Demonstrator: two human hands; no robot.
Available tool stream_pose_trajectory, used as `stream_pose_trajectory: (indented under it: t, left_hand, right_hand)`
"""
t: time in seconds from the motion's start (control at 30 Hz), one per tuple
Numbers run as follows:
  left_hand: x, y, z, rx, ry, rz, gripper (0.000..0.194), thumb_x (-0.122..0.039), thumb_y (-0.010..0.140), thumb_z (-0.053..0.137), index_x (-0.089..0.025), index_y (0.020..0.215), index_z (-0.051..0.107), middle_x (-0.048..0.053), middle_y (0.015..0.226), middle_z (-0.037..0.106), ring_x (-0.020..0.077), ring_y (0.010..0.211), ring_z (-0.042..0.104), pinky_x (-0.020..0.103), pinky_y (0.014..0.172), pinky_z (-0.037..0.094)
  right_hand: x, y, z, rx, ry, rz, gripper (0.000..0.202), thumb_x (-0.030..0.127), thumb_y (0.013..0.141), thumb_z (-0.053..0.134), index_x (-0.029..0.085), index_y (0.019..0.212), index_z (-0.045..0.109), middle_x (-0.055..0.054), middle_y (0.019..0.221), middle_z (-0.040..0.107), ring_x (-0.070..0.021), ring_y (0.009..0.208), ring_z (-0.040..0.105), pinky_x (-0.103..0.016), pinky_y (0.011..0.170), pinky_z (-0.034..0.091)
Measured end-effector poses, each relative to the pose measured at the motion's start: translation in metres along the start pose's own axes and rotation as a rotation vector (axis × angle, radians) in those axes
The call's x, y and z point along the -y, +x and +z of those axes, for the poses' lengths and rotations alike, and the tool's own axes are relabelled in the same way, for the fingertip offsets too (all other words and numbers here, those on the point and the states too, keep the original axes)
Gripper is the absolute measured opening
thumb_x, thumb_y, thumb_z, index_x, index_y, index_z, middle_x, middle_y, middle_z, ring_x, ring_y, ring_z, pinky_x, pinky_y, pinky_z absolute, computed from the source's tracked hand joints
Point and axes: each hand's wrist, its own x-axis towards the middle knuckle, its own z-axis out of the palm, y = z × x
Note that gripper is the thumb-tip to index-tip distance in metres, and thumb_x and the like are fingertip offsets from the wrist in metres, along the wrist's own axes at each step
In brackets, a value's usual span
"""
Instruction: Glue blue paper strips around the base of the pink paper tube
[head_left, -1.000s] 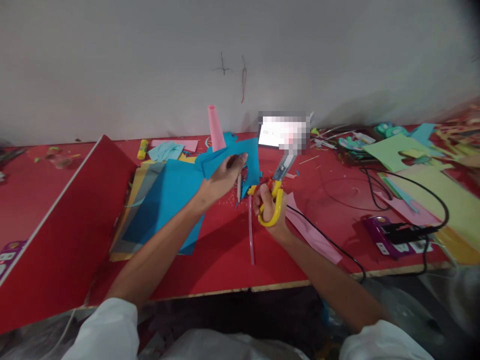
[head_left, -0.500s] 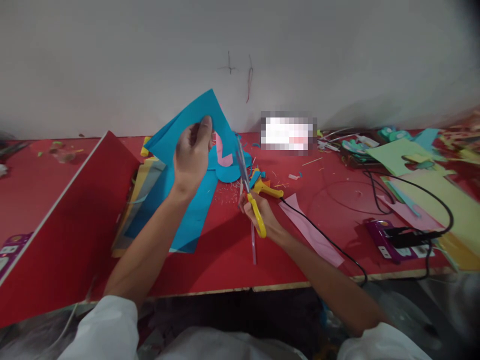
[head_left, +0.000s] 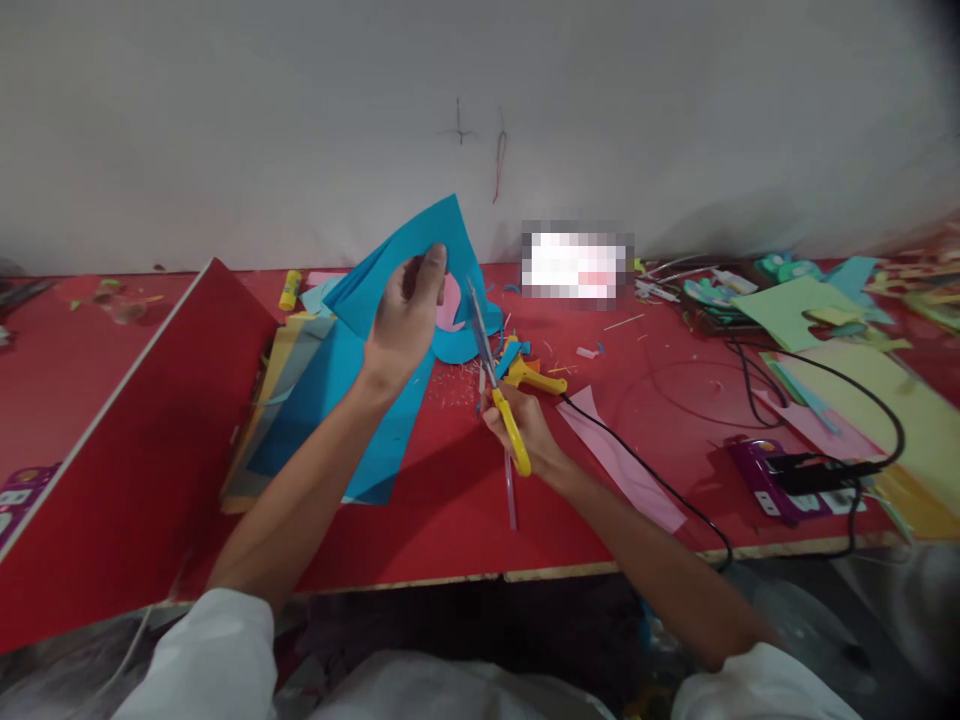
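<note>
My left hand (head_left: 406,317) pinches a folded blue paper (head_left: 431,228) between thumb and fingers, raised above the table. The fingers of my right hand (head_left: 525,425) are closed round the yellow handles of the scissors (head_left: 514,432). Their metal blades point up and lie against the right edge of the blue paper. Behind and below the paper are a rounded blue piece (head_left: 456,348) and a pink piece (head_left: 449,300), both partly hidden. A yellow glue gun (head_left: 536,378) lies just beyond my right hand.
Blue sheets (head_left: 394,440) lie under my left forearm, beside a leaning red board (head_left: 150,430). A glue stick (head_left: 290,290) stands near the wall. To the right are a pink strip (head_left: 619,455), a black cable, a purple power strip (head_left: 780,480) and green paper (head_left: 802,310).
My left hand has moved right and slightly down with the blue paper, which now sits closer around the blades. My right hand has barely moved.
</note>
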Motion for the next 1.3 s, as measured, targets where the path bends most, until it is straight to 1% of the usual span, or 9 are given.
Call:
stream_pose_trajectory:
  t: [0.1,0.23,0.33,0.47,0.57,0.7,0.93,1.17,1.3]
  left_hand:
    - [-0.005,0.001,0.0,-0.001,-0.031,-0.017,0.061,-0.067,0.105,0.057,-0.022,0.067,0.044,-0.001,0.062,0.041,0.0131,0.058,0.049,0.03,0.057,0.046]
    - [-0.018,-0.002,0.0,-0.032,0.003,-0.1,0.059,-0.06,0.108,0.057,-0.022,0.065,0.045,-0.001,0.062,0.042,0.0126,0.06,0.051,0.027,0.059,0.047]
    - [-0.024,-0.004,0.002,-0.033,0.016,-0.144,0.055,-0.053,0.108,0.059,-0.022,0.064,0.046,-0.001,0.062,0.042,0.0125,0.061,0.051,0.025,0.061,0.049]
    - [-0.025,-0.005,0.005,-0.032,0.017,-0.162,0.052,-0.046,0.107,0.064,-0.022,0.064,0.047,-0.002,0.061,0.042,0.0131,0.06,0.052,0.025,0.061,0.051]
    - [-0.026,-0.005,0.005,-0.038,0.015,-0.16,0.05,-0.036,0.109,0.061,-0.022,0.064,0.047,-0.002,0.061,0.041,0.0123,0.06,0.05,0.023,0.062,0.05]
    - [-0.029,-0.005,0.003,-0.028,0.006,-0.168,0.049,-0.024,0.111,0.054,-0.021,0.063,0.044,-0.002,0.061,0.04,0.0109,0.059,0.046,0.022,0.062,0.048]
    - [-0.025,-0.003,0.002,-0.041,0.013,-0.164,0.046,-0.035,0.111,0.057,-0.021,0.067,0.049,-0.002,0.063,0.043,0.0122,0.063,0.053,0.023,0.062,0.051]
    - [-0.031,-0.004,0.003,-0.045,-0.004,-0.187,0.047,-0.027,0.111,0.057,-0.02,0.066,0.046,-0.003,0.063,0.04,0.0102,0.06,0.048,0.021,0.063,0.048]
    - [-0.032,-0.004,0.003,-0.038,-0.002,-0.186,0.047,-0.022,0.111,0.054,-0.021,0.065,0.044,-0.003,0.062,0.038,0.0107,0.059,0.046,0.022,0.062,0.048]
  right_hand:
    - [0.004,-0.001,-0.002,0.066,-0.095,-0.031,0.047,0.067,0.091,0.065,0.024,0.076,0.053,0.001,0.069,0.053,-0.0148,0.065,0.047,-0.029,0.06,0.037]
    - [0.009,-0.002,-0.004,0.102,-0.146,0.005,0.046,0.067,0.093,0.06,0.025,0.079,0.048,0.001,0.07,0.051,-0.0157,0.067,0.045,-0.03,0.061,0.037]
    - [0.008,-0.001,-0.002,0.107,-0.139,0.017,0.044,0.067,0.091,0.059,0.026,0.079,0.045,0.001,0.071,0.05,-0.0165,0.067,0.044,-0.031,0.06,0.037]
    - [0.006,0.0,-0.001,0.102,-0.137,-0.017,0.048,0.071,0.09,0.058,0.026,0.08,0.047,0.0,0.072,0.052,-0.017,0.067,0.045,-0.032,0.061,0.04]
    - [0.007,-0.001,-0.003,0.098,-0.147,-0.008,0.052,0.075,0.09,0.058,0.025,0.08,0.048,0.0,0.072,0.052,-0.017,0.067,0.045,-0.032,0.06,0.038]
    - [0.009,-0.001,-0.004,0.091,-0.193,0.003,0.054,0.076,0.091,0.058,0.025,0.079,0.047,-0.001,0.072,0.053,-0.0167,0.068,0.047,-0.031,0.06,0.039]
    - [0.003,-0.001,-0.005,0.064,-0.189,0.003,0.06,0.082,0.087,0.061,0.025,0.076,0.048,0.001,0.066,0.05,-0.0153,0.062,0.045,-0.031,0.058,0.036]
    - [0.003,-0.001,-0.006,0.046,-0.24,0.004,0.058,0.077,0.087,0.069,0.023,0.073,0.052,0.0,0.066,0.052,-0.0153,0.062,0.049,-0.03,0.057,0.036]
    - [0.004,0.002,-0.006,0.041,-0.237,0.01,0.061,0.079,0.084,0.069,0.023,0.071,0.049,0.0,0.065,0.049,-0.015,0.063,0.045,-0.031,0.058,0.033]
